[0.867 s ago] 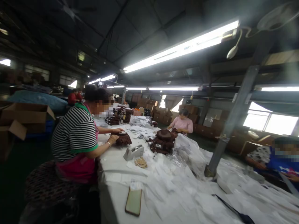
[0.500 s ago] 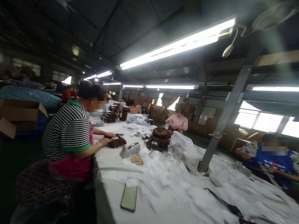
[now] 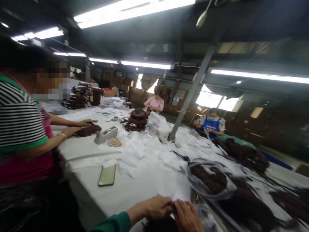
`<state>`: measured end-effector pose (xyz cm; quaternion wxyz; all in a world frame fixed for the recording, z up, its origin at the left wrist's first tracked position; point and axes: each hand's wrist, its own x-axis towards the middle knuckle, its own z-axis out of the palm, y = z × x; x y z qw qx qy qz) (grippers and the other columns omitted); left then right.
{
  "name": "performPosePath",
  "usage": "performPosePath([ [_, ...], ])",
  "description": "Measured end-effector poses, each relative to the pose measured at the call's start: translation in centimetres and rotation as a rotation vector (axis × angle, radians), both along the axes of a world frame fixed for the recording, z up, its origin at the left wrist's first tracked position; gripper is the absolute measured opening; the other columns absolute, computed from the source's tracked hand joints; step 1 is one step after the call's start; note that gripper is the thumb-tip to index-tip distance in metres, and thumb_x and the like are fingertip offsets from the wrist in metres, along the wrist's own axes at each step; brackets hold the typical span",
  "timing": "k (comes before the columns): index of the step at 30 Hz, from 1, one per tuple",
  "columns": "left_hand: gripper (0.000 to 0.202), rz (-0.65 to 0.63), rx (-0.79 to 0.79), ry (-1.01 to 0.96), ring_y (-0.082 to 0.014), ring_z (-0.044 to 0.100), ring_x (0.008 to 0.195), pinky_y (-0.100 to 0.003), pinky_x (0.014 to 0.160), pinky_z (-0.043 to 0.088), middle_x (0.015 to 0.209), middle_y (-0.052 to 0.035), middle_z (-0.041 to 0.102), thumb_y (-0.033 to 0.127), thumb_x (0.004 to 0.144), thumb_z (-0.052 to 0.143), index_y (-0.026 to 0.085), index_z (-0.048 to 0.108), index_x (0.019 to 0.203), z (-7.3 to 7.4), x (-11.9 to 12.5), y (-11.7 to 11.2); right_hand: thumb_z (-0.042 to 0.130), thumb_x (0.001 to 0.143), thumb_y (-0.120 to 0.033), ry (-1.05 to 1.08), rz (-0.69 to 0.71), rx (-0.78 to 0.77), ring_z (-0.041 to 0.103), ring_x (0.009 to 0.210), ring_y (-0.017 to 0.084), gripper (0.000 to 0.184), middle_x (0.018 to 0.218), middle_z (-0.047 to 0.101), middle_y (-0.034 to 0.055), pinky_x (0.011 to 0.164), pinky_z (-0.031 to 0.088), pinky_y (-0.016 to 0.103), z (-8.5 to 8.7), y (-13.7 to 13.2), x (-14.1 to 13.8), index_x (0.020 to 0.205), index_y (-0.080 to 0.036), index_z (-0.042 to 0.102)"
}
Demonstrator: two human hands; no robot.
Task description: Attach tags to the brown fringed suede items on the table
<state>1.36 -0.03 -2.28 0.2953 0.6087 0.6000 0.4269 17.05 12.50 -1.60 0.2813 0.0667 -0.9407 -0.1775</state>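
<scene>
Printing [image 3: 213, 127] on a blue apron [image 3: 208, 123] and the tan tag [image 3: 91, 98] beside a far brown stack [image 3: 97, 97] blur beyond reading in the head view. Dark, nearly black bundle [image 3: 160, 225] sits at the bottom edge, partly cut off, beneath left hand [image 3: 158, 207] and right hand [image 3: 187, 216]; their fingers bend, clamped or not I cannot tell.

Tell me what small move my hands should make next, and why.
I'd perhaps draw your right hand slightly aside: it meets your left hand at the dark item, hiding whatever lies between them.
</scene>
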Motion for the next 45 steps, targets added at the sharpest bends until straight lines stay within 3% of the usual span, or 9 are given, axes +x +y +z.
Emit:
performPosePath([
  [3, 0.012, 0.029, 0.025, -0.016, -0.0205, 0.050, 0.080, -0.032, 0.080, 0.039, 0.081, -0.0015, 0.055, 0.030, 0.086, 0.045, 0.023, 0.055, 0.088, -1.8, 0.8, -0.2, 0.039, 0.086, -0.003, -0.031, -0.135, -0.063, 0.061, 0.094, 0.021, 0.029, 0.097, 0.068, 0.0087, 0.093, 0.040, 0.041, -0.2, -1.7, 0.1, 0.107, -0.014, 0.056],
  [8, 0.012, 0.091, 0.031, -0.070, -0.0197, 0.048, 0.075, -0.030, 0.077, 0.036, 0.073, -0.0003, 0.054, 0.033, 0.085, 0.047, 0.023, 0.053, 0.081, -4.1, 1.2, 0.0, 0.046, 0.085, -0.006, -0.081, -0.183, -0.121, 0.059, 0.088, 0.020, 0.025, 0.091, 0.064, 0.0056, 0.090, 0.039, 0.037, -1.0, -3.0, 0.0, 0.106, -0.016, 0.054],
  [13, 0.016, 0.158, 0.067, -0.202, -0.0159, 0.044, 0.067, -0.029, 0.070, 0.034, 0.068, 0.0022, 0.052, 0.034, 0.083, 0.051, 0.021, 0.054, 0.075, -5.1, 1.0, 0.3, 0.041, 0.089, -0.005, -0.039, -0.208, -0.152, 0.059, 0.099, 0.020, 0.035, 0.104, 0.065, 0.0084, 0.091, 0.041, 0.035, -1.8, -3.1, 0.1, 0.120, -0.017, 0.050],
  [20, 0.048, 0.225, 0.058, -0.590, -0.0101, 0.039, 0.048, -0.025, 0.049, 0.029, 0.057, 0.0039, 0.050, 0.065, 0.079, 0.048, 0.017, 0.055, 0.080, -6.5, 0.2, 0.3, 0.045, 0.094, -0.030, 0.207, -0.361, -0.381, 0.054, 0.115, 0.026, 0.042, 0.124, 0.057, 0.0160, 0.094, 0.045, 0.042, -2.3, -3.4, 3.3, 0.133, -0.014, 0.041],
  [25, 0.054, 0.281, 0.071, -0.850, -0.0069, 0.039, 0.045, -0.023, 0.048, 0.028, 0.060, 0.0023, 0.056, 0.068, 0.073, 0.057, 0.015, 0.056, 0.083, -7.2, -0.3, -0.1, 0.046, 0.092, -0.022, -0.038, -0.384, -0.487, 0.061, 0.102, 0.024, 0.032, 0.112, 0.064, 0.0109, 0.090, 0.046, 0.042, -4.7, -5.2, 5.3, 0.123, -0.019, 0.051],
  [29, 0.050, 0.301, 0.071, -0.989, -0.0057, 0.037, 0.045, -0.021, 0.047, 0.027, 0.060, 0.0028, 0.056, 0.064, 0.073, 0.062, 0.015, 0.055, 0.082, -7.2, -0.2, -0.5, 0.043, 0.089, -0.012, -0.060, -0.414, -0.475, 0.062, 0.097, 0.023, 0.043, 0.109, 0.066, 0.0109, 0.089, 0.043, 0.042, -5.7, -5.9, 3.6, 0.130, -0.019, 0.047],
  [33, 0.047, 0.289, 0.080, -1.043, -0.0061, 0.039, 0.046, -0.021, 0.048, 0.026, 0.056, 0.0031, 0.053, 0.060, 0.071, 0.067, 0.014, 0.057, 0.076, -7.0, -0.1, -0.8, 0.047, 0.084, -0.007, -0.140, -0.368, -0.419, 0.059, 0.102, 0.023, 0.060, 0.119, 0.062, 0.0112, 0.090, 0.040, 0.041, -3.9, -6.2, 0.2, 0.140, -0.027, 0.038],
  [36, 0.047, 0.291, 0.090, -1.061, -0.0063, 0.037, 0.045, -0.022, 0.047, 0.024, 0.051, 0.0049, 0.049, 0.060, 0.071, 0.068, 0.015, 0.055, 0.070, -7.0, -0.2, -0.9, 0.049, 0.082, -0.007, -0.230, -0.446, -0.417, 0.061, 0.091, 0.024, 0.065, 0.108, 0.065, 0.0100, 0.086, 0.042, 0.043, -3.1, -6.7, -1.7, 0.142, -0.027, 0.034],
  [45, 0.045, 0.345, 0.115, -1.107, -0.0066, 0.038, 0.046, -0.022, 0.050, 0.027, 0.048, 0.0062, 0.047, 0.056, 0.070, 0.071, 0.016, 0.053, 0.063, -7.6, -0.3, -0.7, 0.044, 0.084, -0.006, -0.272, -0.554, -0.288, 0.061, 0.083, 0.025, 0.058, 0.087, 0.067, 0.0110, 0.098, 0.033, 0.055, -4.3, -8.4, -3.1, 0.141, -0.014, 0.037],
])
